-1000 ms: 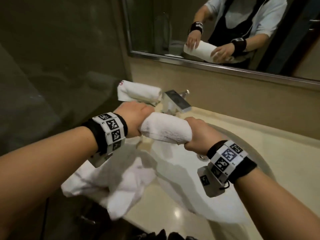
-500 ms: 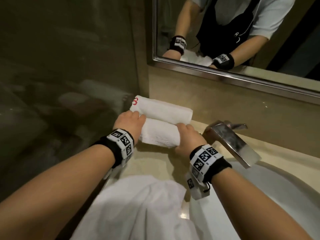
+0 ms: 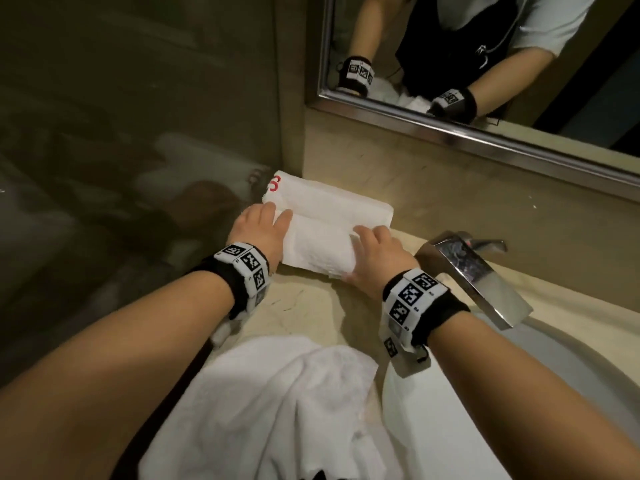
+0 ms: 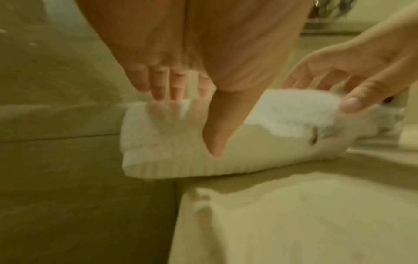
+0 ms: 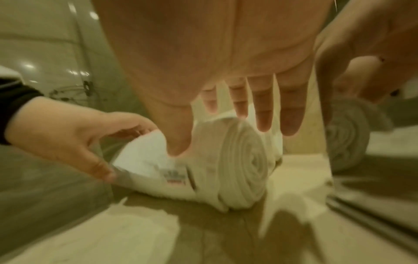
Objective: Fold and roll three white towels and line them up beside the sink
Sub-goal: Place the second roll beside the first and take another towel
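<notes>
The second rolled towel (image 3: 320, 249) lies on the worktop (image 3: 311, 306) against the first roll (image 3: 329, 199). Left hand (image 3: 259, 230) and right hand (image 3: 375, 258), fingers spread, cup its ends. Soft, light terry probably unrolls easily; end holds suit it.

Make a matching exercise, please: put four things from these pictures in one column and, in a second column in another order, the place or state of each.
Things
1. rolled towel with red mark
2. second rolled towel
3. unrolled towel
4. faucet

Places or states
A. lies loose and crumpled at the near edge of the counter
B. lies against the back wall, under the mirror
C. stands at the sink, right of the rolls
D. lies between the left hand and the right hand, in front of the other roll

Pairs: 1-B, 2-D, 3-A, 4-C
</notes>
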{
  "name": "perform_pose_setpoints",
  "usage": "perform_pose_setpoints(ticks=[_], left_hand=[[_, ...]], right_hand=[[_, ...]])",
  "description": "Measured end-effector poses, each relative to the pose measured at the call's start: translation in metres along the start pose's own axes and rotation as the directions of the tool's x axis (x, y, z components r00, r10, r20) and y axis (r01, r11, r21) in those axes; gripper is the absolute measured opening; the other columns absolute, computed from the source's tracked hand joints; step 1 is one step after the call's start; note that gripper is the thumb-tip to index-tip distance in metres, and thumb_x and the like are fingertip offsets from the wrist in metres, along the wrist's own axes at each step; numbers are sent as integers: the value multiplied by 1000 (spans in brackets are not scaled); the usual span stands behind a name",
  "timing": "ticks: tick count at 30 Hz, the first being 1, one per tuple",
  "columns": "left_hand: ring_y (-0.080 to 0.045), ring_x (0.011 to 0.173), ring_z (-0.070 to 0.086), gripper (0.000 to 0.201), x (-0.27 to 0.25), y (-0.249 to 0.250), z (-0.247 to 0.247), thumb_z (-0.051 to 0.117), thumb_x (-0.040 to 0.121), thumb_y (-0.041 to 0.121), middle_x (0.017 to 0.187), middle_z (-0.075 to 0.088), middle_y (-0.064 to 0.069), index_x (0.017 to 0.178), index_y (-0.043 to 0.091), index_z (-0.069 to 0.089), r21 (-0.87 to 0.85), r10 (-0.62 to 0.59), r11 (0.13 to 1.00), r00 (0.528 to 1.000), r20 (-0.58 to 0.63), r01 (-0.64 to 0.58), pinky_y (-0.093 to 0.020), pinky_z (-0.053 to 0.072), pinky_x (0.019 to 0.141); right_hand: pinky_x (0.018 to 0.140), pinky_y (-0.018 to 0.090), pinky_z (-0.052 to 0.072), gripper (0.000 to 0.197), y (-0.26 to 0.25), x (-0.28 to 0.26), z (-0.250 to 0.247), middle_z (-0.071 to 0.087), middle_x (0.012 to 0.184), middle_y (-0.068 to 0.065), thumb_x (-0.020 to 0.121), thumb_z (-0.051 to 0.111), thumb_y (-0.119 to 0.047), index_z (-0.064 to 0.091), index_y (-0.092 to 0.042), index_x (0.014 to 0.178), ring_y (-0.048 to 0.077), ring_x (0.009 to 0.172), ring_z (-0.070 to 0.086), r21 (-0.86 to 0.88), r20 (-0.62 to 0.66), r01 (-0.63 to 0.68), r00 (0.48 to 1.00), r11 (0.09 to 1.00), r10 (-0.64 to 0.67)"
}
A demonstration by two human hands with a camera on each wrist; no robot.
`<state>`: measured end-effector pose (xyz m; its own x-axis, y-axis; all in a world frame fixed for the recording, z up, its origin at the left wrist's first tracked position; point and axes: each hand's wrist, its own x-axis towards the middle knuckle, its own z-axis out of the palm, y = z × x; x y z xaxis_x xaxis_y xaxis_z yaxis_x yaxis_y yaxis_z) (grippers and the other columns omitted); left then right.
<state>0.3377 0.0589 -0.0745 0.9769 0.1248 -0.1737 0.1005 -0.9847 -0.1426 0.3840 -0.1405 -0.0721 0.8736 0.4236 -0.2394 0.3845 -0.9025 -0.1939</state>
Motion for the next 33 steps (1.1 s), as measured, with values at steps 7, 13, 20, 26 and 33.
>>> perform_pose_setpoints(ticks=[7, 13, 20, 26, 33], left_hand=[[-28, 129, 31, 59, -94, 2, -17, 55, 82, 45, 140, 33, -5, 134, 23, 33, -256, -48, 965, 998, 45, 58, -40, 30, 105], [-29, 127, 35, 87, -204, 11, 11, 55, 69, 69, 140, 35, -7, 138, 25, 25, -244, -48, 963, 964, 263, 114, -42, 34, 102], [-27, 136, 15, 101, -274, 59, 47, 49, 61, 79, 148, 15, -2, 141, 28, 15, -304, 70, 953, 972, 223, 1, -43, 17, 111], [-27, 118, 38, 64, -275, 105, 48, 48, 79, 59, 130, 39, -5, 125, 16, 38, -291, -2, 956, 996, 88, 28, -39, 32, 98], [-25, 116, 52, 33, -277, 150, -4, 48, 90, 21, 129, 56, -9, 123, 16, 50, -745, 127, 664, 991, 34, -59, -30, 40, 98]], right_hand=[[88, 35, 45, 57, 2, -87, -18, 49, 127, 2, 82, 50, -57, 40, -25, 128, 22, 111, 51, 30, -59, 305, 951, 952, -303], [98, 40, 42, 89, -10, -148, 44, 36, 139, 5, 68, 67, -57, 19, -30, 138, 27, 121, 46, 94, 279, 258, 920, 962, -274], [78, 30, 42, 34, -17, -160, 64, 61, 112, 12, 83, 56, -19, 49, -10, 115, 30, 100, 57, 81, 258, 183, 945, 980, -198], [71, 29, 41, 23, -9, -191, 21, 65, 103, 12, 86, 49, -19, 57, -12, 107, 28, 94, 58, 139, 57, 292, 951, 946, -302], [64, 32, 42, 17, 46, -284, -27, 66, 91, 15, 87, 49, -16, 56, -8, 100, 32, 83, 60, 277, -227, 281, 948, 919, -221]])
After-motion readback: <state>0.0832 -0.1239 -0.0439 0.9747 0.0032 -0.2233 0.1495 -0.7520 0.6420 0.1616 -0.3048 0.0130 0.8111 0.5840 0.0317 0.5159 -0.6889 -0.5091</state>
